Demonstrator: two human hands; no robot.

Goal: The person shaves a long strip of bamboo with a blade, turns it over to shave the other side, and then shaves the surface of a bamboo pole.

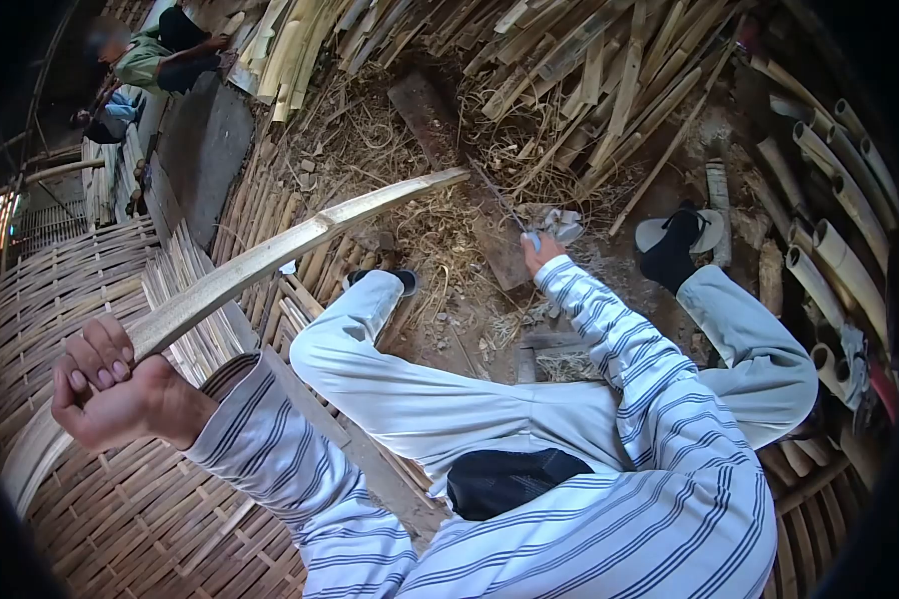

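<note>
A long split bamboo piece (270, 255) rises from the lower left toward the middle of the view. My left hand (135, 394) is closed around it, near its lower end. My right hand (543, 254) grips the handle of a long thin-bladed knife (499, 195). The blade points up and left, and its tip overlaps the far end of the bamboo in this view. Below them a narrow wooden board (494, 240) lies on the ground among curled shavings (449, 250).
Split bamboo strips (609, 80) are heaped at the top. Bamboo tubes (849, 260) lie stacked on the right. Woven bamboo matting (70, 299) spreads at left. A seated person (160, 60) is at the upper left. My sandalled foot (674, 245) rests beside the shavings.
</note>
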